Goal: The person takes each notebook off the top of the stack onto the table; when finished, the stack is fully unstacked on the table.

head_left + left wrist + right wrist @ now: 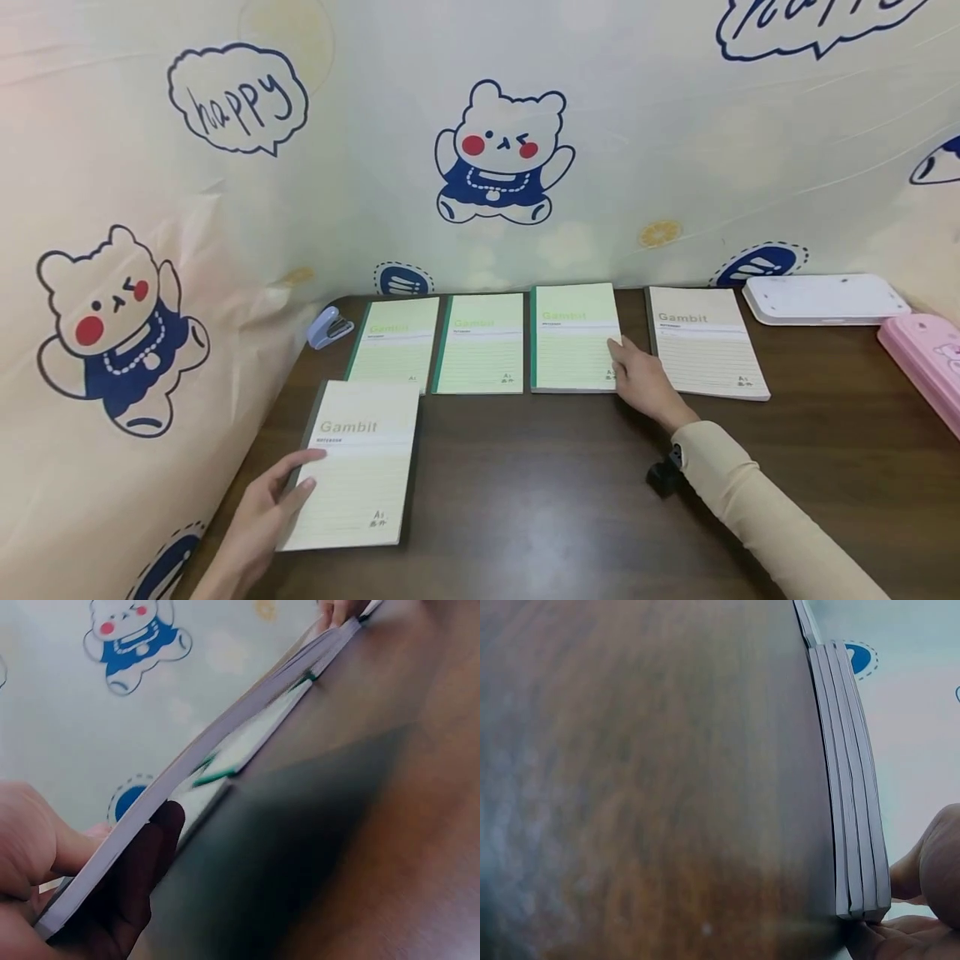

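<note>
My left hand (258, 508) holds a notebook (360, 467) with a grey spine and "Gambit" on its cover. In the left wrist view the notebook (157, 791) is lifted and tilted over the table, its page edges toward the camera, thumb on one face and fingers behind the other. My right hand (647, 383) grips the right edge of a green-spined notebook stack (573, 350), near its front corner. In the right wrist view that stack (851, 787) shows several layered page blocks, with the fingers at its lower end.
Two green-spined notebook piles, one at left (397, 333) and one beside it (480, 358), line the table's back. A grey-spined notebook pile (708, 350) lies to the right. A blue stapler (328, 328), a white case (825, 300) and a pink case (926, 358) flank the row. Patterned cloth (637, 150) hangs behind.
</note>
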The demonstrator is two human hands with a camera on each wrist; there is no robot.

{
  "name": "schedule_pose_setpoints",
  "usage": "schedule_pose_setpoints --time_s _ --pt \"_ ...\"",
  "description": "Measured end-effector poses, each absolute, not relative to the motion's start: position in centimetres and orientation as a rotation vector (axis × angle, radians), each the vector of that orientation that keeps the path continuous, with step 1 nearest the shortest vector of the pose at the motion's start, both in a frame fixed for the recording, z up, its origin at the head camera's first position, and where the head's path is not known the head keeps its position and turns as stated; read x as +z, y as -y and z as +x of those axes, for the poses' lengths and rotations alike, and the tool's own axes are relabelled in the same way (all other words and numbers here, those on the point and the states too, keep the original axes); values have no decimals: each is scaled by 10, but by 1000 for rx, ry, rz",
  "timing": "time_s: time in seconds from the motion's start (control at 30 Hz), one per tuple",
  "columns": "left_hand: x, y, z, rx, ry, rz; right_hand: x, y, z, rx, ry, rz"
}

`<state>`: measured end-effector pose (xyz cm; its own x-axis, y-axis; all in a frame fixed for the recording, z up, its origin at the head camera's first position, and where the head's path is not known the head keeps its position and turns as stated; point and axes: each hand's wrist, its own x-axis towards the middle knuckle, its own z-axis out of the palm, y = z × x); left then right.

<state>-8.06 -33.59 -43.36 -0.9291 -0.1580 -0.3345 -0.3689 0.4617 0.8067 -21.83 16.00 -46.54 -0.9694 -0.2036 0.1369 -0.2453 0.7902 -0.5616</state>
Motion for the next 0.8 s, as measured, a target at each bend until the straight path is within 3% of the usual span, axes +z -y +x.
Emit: schedule_pose_setpoints --time_s 0.27,0.63,0.8 --pt "-450 343 -72 1418 -2508 -407 -465 -159 -218 929 2872 387" --pt "-460 334 -70 938 -2910 -222 -469 -161 -221 946 2864 381" --pt "-460 332 -75 918 -2908 -269 -470 -162 -222 950 2880 371"
